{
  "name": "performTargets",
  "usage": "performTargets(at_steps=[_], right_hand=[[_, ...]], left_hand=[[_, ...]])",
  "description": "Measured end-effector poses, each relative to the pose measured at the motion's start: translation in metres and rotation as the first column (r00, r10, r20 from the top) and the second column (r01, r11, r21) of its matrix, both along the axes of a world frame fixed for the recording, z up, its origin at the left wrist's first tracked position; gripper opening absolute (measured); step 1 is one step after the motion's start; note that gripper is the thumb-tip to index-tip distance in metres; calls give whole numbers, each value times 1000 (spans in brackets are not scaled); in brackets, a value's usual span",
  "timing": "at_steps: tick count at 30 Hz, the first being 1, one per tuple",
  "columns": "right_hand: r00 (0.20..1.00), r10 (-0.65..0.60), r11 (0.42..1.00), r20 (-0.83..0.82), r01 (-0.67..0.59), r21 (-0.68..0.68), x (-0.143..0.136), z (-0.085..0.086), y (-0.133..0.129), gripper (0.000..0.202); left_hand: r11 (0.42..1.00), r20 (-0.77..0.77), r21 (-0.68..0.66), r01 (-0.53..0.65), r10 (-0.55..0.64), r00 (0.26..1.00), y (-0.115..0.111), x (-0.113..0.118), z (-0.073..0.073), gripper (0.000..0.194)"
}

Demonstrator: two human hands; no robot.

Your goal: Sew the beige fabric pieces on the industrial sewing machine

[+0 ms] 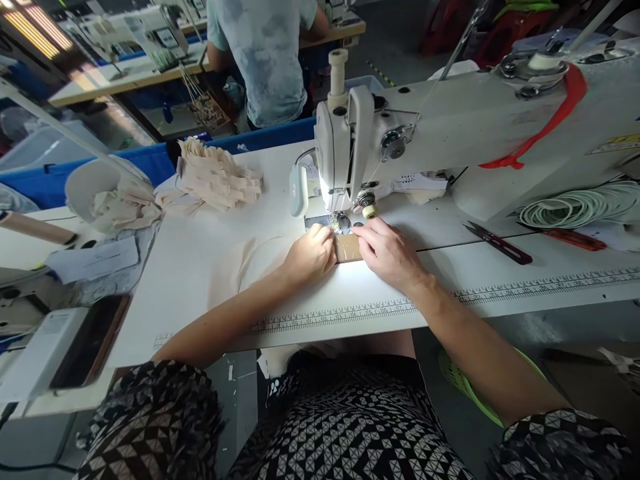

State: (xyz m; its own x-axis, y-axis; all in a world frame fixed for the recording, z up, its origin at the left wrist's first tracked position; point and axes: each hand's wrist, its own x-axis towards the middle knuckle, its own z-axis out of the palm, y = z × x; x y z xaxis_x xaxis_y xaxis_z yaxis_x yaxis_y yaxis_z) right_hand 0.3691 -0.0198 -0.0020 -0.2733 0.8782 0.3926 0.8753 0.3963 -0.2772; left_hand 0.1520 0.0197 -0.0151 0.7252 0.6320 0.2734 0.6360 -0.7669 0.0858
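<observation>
My left hand (311, 253) is closed, fingertips pinched together just left of the needle area of a white sewing machine (340, 153). A thin, pale beige fabric piece (257, 260) lies on the table and runs up to this hand. On the other side of the presser foot (341, 221), my right hand (389, 253) has its thumb and fingers pressed together. Whatever is between those fingertips is too small to make out. Between both hands shows a brown plate (347, 248) in the machine bed, lit by the machine's lamp.
Bundled beige fabric pieces (217, 177) are piled at the left back. Thread snips (500, 243) and a coil of pale green cord (575, 203) lie at right. A printed ruler (360, 311) follows the front edge. A phone (90, 343) rests at left. Another person (270, 60) sits beyond.
</observation>
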Motion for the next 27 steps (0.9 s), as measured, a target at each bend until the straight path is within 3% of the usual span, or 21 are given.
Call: performTargets(at_steps=[4, 7, 27], right_hand=[[975, -62, 996, -214, 45, -82, -2, -7, 16, 33], [950, -154, 981, -271, 113, -161, -4, -8, 31, 41], [951, -126, 984, -281, 84, -157, 6, 12, 27, 43]], left_hand=[[1000, 16, -15, 1, -1, 1000, 1, 0, 2, 28], [1000, 3, -10, 18, -18, 1000, 2, 0, 3, 31], [995, 0, -96, -29, 29, 1000, 6, 5, 8, 32]])
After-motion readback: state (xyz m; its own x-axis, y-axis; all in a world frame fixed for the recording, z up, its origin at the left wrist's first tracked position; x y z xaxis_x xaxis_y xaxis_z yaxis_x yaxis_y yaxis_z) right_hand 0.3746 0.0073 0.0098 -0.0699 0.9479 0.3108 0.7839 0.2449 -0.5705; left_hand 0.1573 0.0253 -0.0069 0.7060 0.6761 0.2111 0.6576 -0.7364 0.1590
